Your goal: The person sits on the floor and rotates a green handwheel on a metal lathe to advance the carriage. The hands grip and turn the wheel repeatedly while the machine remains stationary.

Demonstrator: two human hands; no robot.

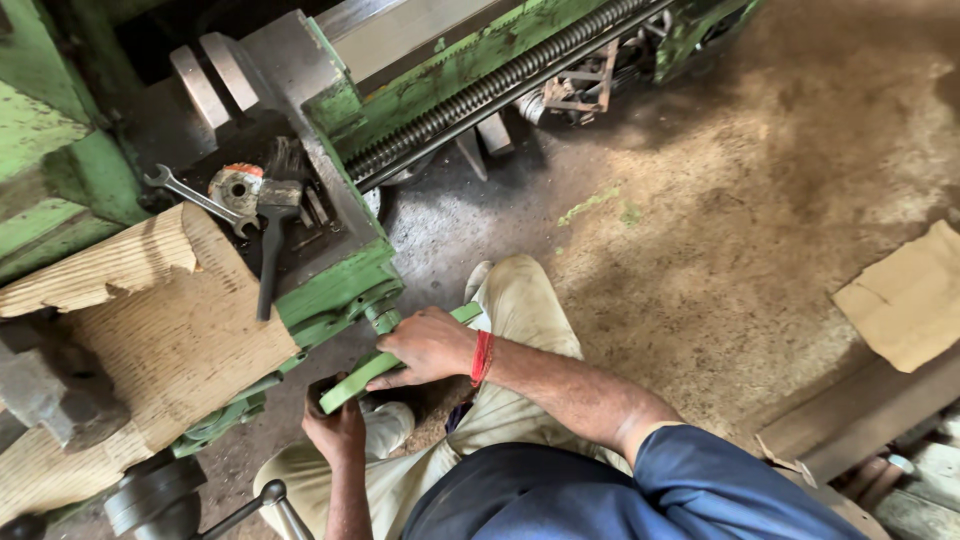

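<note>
While both hands grip the green lever (372, 372), I watch.
Right hand (428, 346) and left hand (338, 428) clasp it; tan cardboard sheet (908, 297) lies at three o'clock.

Spanner (196, 198) and hammer (272, 240) lay in the lathe's green tray (340, 285) beside a wooden block (170, 330), lead screw (500, 85) ran up-right, cardboard piece (905, 295) sat on the dusty floor (720, 230).
</note>
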